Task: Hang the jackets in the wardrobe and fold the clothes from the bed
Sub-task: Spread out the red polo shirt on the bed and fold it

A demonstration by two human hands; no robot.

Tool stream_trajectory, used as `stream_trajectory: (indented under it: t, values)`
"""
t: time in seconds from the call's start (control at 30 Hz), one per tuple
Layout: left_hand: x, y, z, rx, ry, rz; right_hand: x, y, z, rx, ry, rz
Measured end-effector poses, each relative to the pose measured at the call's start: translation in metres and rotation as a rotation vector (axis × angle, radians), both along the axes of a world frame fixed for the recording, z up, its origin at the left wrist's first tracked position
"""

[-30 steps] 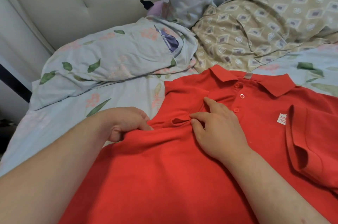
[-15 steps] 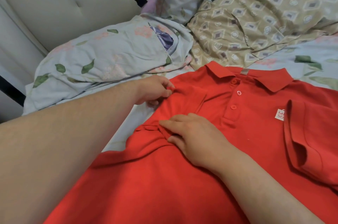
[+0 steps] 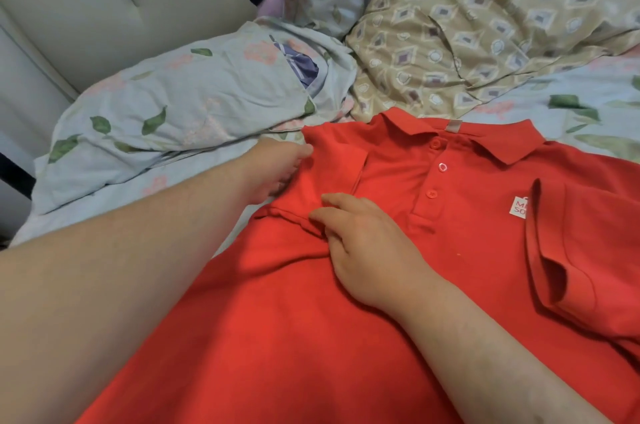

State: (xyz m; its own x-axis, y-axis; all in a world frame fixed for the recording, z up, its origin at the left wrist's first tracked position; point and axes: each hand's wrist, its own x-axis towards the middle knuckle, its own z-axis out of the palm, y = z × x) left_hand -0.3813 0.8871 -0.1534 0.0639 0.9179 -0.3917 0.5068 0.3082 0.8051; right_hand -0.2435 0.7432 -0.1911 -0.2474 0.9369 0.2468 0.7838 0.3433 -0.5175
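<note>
Left grip (image 3: 277, 169) pinches the folded shoulder edge of the red polo shirt (image 3: 346, 337), thumb on top. Right grip (image 3: 367, 243) lies spread on the chest, fingertips (image 3: 317, 215) pressing the folded-in sleeve hem. Front up, the shirt lies on the bed (image 3: 588, 87), its collar near the floral pillow (image 3: 180, 112).

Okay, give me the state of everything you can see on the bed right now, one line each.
red polo shirt: face up, flat, both sleeves folded in.
left hand: grips the shirt's shoulder edge.
right hand: open, pressing the folded sleeve.
floral pillow: lying down, case gaping open.
beige patterned bedding: rumpled.
</note>
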Motion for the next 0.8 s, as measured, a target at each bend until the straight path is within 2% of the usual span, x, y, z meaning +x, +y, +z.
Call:
stream_trajectory:
  t: [0.07,0.23,0.3,0.33,0.43,0.5,0.57,0.67,0.8]
  values:
    - [-0.001,-0.003,0.001,-0.017,0.091,-0.108,0.001,0.0,0.001,0.012,0.028,-0.002]
    - [0.002,0.009,-0.007,0.48,0.418,-0.13,0.002,0.0,0.002,0.043,0.046,-0.011]
    - [-0.004,0.012,-0.014,0.566,0.588,-0.145,0.003,0.001,0.0,0.034,0.028,-0.011]
    - [-0.007,0.011,-0.017,0.578,0.6,-0.104,0.003,0.001,-0.001,0.02,0.008,-0.007]
    - [-0.02,-0.016,-0.016,0.681,0.471,0.021,0.005,0.002,-0.003,0.008,-0.05,-0.011]
    - [-0.044,-0.056,-0.018,0.799,0.611,-0.013,0.003,0.004,-0.005,0.019,-0.069,-0.014]
    - [-0.075,-0.11,-0.026,0.747,0.796,-0.151,0.003,0.002,-0.006,0.02,-0.093,-0.019]
    - [-0.104,-0.16,-0.048,0.445,0.883,-0.276,0.001,0.001,-0.009,0.057,-0.105,-0.018]
    - [-0.1,-0.156,-0.061,0.487,0.928,-0.236,-0.003,0.004,-0.011,0.066,-0.08,-0.11]
